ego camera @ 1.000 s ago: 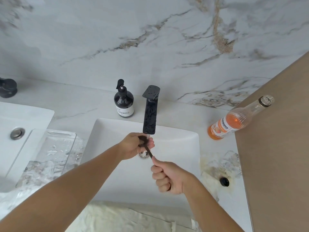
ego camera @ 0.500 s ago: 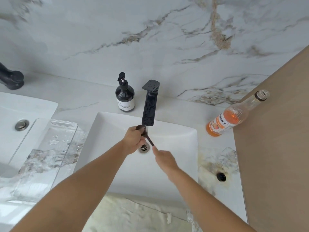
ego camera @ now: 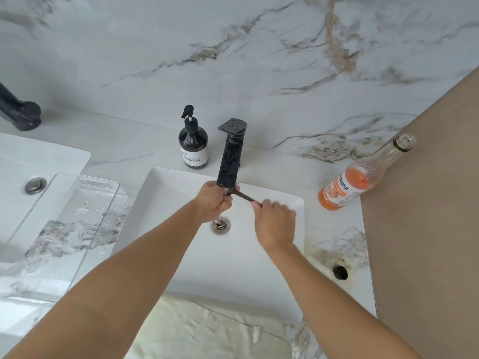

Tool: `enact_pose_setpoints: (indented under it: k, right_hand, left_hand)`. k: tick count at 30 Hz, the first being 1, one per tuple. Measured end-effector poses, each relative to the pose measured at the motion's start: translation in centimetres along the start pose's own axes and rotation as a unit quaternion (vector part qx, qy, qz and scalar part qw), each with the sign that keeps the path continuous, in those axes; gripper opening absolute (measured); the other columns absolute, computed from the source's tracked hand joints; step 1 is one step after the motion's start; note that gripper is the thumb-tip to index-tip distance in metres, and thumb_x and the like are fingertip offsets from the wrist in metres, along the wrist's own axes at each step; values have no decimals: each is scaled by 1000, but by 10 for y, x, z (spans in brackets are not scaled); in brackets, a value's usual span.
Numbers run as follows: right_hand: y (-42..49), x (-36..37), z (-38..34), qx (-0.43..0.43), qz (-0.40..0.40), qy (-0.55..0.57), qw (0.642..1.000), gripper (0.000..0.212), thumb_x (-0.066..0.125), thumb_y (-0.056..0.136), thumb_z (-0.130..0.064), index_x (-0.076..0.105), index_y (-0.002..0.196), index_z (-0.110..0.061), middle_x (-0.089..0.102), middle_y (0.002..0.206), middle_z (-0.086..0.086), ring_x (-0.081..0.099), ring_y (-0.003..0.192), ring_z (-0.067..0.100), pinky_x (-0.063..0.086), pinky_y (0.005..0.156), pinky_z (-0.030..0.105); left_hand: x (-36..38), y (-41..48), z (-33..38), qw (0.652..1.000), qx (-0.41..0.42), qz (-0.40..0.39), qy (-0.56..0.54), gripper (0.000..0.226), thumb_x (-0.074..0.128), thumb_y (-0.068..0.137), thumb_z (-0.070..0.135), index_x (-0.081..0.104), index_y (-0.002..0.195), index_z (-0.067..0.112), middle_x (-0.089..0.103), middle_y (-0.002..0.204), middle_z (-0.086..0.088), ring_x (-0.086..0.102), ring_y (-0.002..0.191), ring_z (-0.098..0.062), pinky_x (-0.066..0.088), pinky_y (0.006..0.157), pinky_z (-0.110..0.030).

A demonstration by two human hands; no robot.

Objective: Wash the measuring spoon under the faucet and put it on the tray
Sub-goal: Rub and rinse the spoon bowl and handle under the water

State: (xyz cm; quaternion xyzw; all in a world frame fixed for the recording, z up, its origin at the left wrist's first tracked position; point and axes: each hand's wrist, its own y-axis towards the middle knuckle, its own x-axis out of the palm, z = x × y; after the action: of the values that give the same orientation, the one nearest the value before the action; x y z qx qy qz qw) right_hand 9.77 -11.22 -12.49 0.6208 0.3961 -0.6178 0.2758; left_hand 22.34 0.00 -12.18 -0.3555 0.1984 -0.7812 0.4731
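Observation:
A dark measuring spoon [ego camera: 243,195] is held over the white sink basin [ego camera: 274,268], just under the spout of the black faucet [ego camera: 229,161]. My left hand [ego camera: 213,202] is closed around the spoon's bowl end, which it hides. My right hand [ego camera: 274,222] pinches the handle's other end and looks motion-blurred. The clear tray [ego camera: 64,229] lies on the counter to the left of the basin, wet with droplets. I cannot make out a water stream.
A black soap pump bottle [ego camera: 193,146] stands left of the faucet. An orange drink bottle [ego camera: 360,177] leans at the right by a brown panel [ego camera: 427,229]. A black cap [ego camera: 340,272] lies on the stained counter. A second sink [ego camera: 33,161] and faucet are at far left.
Both hands have moved up closer to the spout, and the spoon has swung from pointing toward me to lying nearly sideways. My right hand shifted right.

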Motion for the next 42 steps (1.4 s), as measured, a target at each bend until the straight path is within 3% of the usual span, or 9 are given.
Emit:
enact_pose_setpoints:
  k: [4, 7, 12, 17, 21, 31, 36, 39, 42]
  right_hand:
    - [-45, 27, -28, 74, -163, 234, 956, 52, 24, 101, -47, 59, 101, -8, 68, 101, 17, 63, 97, 39, 48, 80, 42]
    - [-27, 14, -16, 11, -215, 172, 961, 52, 26, 102, -45, 60, 107, -6, 67, 110, 20, 62, 103, 39, 48, 84, 41]
    - [43, -38, 35, -127, 91, -119, 981, 50, 50, 88, -59, 63, 110, -16, 62, 116, 9, 54, 109, 32, 33, 106, 49]
    - [45, -34, 10, 4, 112, 184, 977, 82, 67, 86, -42, 25, 151, -15, 28, 153, 22, 33, 137, 39, 27, 116, 48]
    - [35, -15, -14, 60, -98, 418, 901, 61, 52, 98, -25, 27, 153, -19, 50, 146, 11, 54, 125, 27, 40, 104, 30]
    - [55, -19, -34, 51, -259, 623, 737, 60, 49, 95, 8, 38, 149, -14, 57, 126, 16, 60, 92, 28, 52, 98, 45]
    - [53, -19, -35, 113, -199, 657, 718, 39, 57, 86, 12, 65, 121, -5, 71, 98, 20, 66, 82, 31, 57, 90, 43]
    - [49, -21, -41, 145, -138, 667, 718, 28, 62, 82, 7, 69, 92, -19, 74, 88, 17, 65, 67, 27, 60, 71, 38]
    - [43, -17, -45, 155, -130, 707, 677, 35, 71, 79, -2, 59, 106, -21, 77, 96, 10, 66, 67, 26, 51, 49, 33]
  left_hand:
    - [5, -1, -10, 999, 30, 16, 22, 28, 37, 97, -3, 58, 83, 10, 62, 81, -7, 23, 33, -6, 15, 32, -19]
    - [-1, -1, -16, 996, 54, 26, 64, 31, 31, 97, -6, 56, 85, 7, 63, 83, -9, 25, 35, -7, 17, 33, -19]
    - [-15, -5, -28, 988, -30, -14, 148, 18, 38, 102, -3, 50, 91, 5, 63, 83, -12, 27, 38, -6, 21, 33, -17]
    - [-7, -6, -35, 987, -36, -39, 151, 25, 36, 102, -1, 55, 87, 8, 66, 81, -8, 26, 42, -8, 18, 41, -21]
    - [2, -5, -39, 987, 31, 4, 158, 29, 29, 97, -11, 52, 86, 3, 59, 77, -13, 32, 36, -6, 25, 35, -18]
    - [-20, -13, -18, 920, 47, -34, 388, 26, 32, 98, -4, 51, 90, 11, 61, 81, -15, 40, 42, -12, 31, 37, -18]
    - [-17, -13, -6, 841, 70, -31, 536, 26, 35, 93, -2, 54, 89, 16, 59, 69, -3, 52, 52, -15, 36, 39, -14]
    - [-14, -15, -9, 864, 86, -28, 496, 30, 32, 99, 2, 51, 80, 15, 61, 72, -6, 48, 33, -1, 34, 33, -13]
    - [-12, -12, -13, 863, 124, 10, 490, 29, 36, 99, 7, 60, 84, 13, 69, 77, -10, 46, 30, -5, 36, 34, -14]
